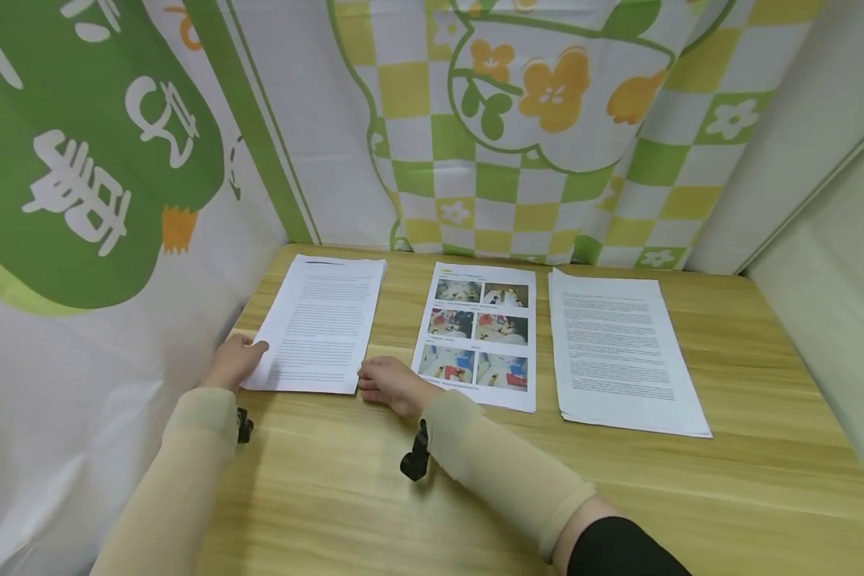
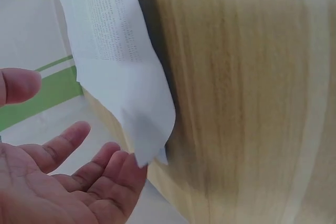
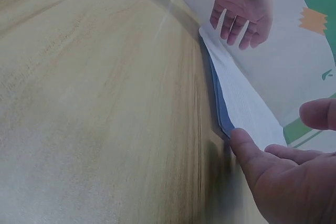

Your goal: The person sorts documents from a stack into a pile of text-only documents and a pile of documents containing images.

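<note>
On the left of the table lies a stack of printed text sheets (image 1: 318, 320). At its lower left edge is my left hand (image 1: 236, 360); in the left wrist view the fingertips (image 2: 134, 169) touch a lifted, bent corner of the paper (image 2: 121, 85), while the thumb (image 2: 21, 85) stands apart. My right hand (image 1: 396, 384) is at the lower right corner of the same stack. Its fingers reach the stack's edge (image 3: 244, 98) in the right wrist view, and the thumb (image 3: 317, 114) is off the paper.
A sheet with colour photos (image 1: 481, 336) lies in the middle of the wooden table (image 1: 317, 496). Further right is another stack of text pages (image 1: 622, 352). Patterned cloth (image 1: 490, 152) hangs along the back, and white and green cloth (image 1: 108, 336) borders the left side.
</note>
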Available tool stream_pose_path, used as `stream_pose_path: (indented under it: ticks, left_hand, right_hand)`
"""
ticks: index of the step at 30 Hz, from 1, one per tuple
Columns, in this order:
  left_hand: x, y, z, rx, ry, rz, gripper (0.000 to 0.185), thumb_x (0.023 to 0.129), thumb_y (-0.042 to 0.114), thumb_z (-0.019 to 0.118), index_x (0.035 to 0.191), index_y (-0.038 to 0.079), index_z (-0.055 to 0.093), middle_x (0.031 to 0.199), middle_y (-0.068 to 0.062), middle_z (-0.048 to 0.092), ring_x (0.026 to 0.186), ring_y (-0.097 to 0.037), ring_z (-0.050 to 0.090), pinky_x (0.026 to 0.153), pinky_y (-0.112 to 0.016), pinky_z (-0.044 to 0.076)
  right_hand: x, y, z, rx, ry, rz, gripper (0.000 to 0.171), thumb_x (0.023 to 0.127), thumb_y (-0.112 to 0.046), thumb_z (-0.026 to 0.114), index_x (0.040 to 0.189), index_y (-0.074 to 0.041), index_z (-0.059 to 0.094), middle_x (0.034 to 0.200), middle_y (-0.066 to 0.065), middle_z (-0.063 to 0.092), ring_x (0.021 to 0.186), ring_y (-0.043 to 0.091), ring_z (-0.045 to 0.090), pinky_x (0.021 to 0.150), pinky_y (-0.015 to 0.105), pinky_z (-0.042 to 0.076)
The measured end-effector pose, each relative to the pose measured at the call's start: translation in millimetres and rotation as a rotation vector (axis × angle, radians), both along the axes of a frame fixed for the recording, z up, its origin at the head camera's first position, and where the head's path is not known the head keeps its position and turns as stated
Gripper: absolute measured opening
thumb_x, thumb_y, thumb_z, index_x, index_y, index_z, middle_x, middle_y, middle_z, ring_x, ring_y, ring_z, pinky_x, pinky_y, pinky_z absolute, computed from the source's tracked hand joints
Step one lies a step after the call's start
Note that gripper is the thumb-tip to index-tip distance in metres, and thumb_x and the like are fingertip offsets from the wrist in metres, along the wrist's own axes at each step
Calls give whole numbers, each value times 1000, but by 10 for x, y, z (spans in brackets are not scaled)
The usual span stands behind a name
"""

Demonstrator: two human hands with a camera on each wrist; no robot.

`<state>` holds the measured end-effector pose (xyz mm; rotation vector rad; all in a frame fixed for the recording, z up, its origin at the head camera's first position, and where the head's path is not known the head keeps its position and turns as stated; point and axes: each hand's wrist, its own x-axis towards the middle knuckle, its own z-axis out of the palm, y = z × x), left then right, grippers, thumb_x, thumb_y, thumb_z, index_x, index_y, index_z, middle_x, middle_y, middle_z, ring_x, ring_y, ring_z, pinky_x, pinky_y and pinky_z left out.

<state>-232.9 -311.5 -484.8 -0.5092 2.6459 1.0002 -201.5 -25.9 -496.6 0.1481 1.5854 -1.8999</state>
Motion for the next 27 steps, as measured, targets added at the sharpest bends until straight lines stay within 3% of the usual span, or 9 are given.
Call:
stream_pose_path:
  ticks: [2,7,12,14,17,20,23,27]
  left_hand:
    - [-13,15,31,2,9,1,67,103,26,44,147,-22,30,149,-41,34,137,-52,38,114,-58,35]
    - [-16,10,68,26,36,20,69,102,25,43,149,-22,23,151,-43,30,140,-53,33,116,-58,31]
    - [5,25,108,55,30,25,67,104,24,41,151,-21,22,153,-42,28,141,-53,32,116,-58,31]
    - [14,22,94,105,30,26,64,105,21,39,151,-20,23,153,-42,29,138,-51,38,112,-55,39]
    - [22,17,70,234,34,10,58,107,15,36,153,-18,23,150,-41,32,125,-44,50,94,-44,55]
    - [35,16,48,377,23,-1,55,108,11,34,155,-15,20,147,-40,35,106,-30,58,76,-31,59]
    - [59,6,39,431,-3,-13,55,110,11,33,156,-14,18,144,-39,36,95,-19,59,74,-28,58]
    - [53,-38,19,446,-24,5,55,112,16,34,155,-15,19,144,-35,37,94,-14,57,76,-26,56]
  right_hand:
    - [-2,6,10,8,32,-7,42,109,-4,45,145,16,42,138,29,55,123,34,58,105,42,50]
    - [-4,16,-13,26,113,-73,36,104,1,54,137,13,54,120,28,67,98,22,67,94,37,57]
    - [-12,9,-82,48,113,-144,40,101,1,61,139,12,53,110,25,70,89,20,68,85,33,60]
    - [-18,-7,-116,70,126,-175,43,100,0,63,140,11,52,112,24,70,86,19,68,82,31,60]
    - [-28,-21,-137,128,158,-217,46,100,-1,65,143,10,51,114,20,70,79,17,67,76,29,61]
    - [-38,-23,-146,194,187,-233,48,99,-1,65,145,7,52,113,15,70,69,12,65,70,26,60]
    - [-36,-5,-147,224,197,-217,52,97,3,63,148,5,50,110,14,71,63,10,63,66,24,59]
    - [-29,56,-132,222,205,-181,55,95,8,60,149,5,49,106,15,71,63,10,61,65,24,59]
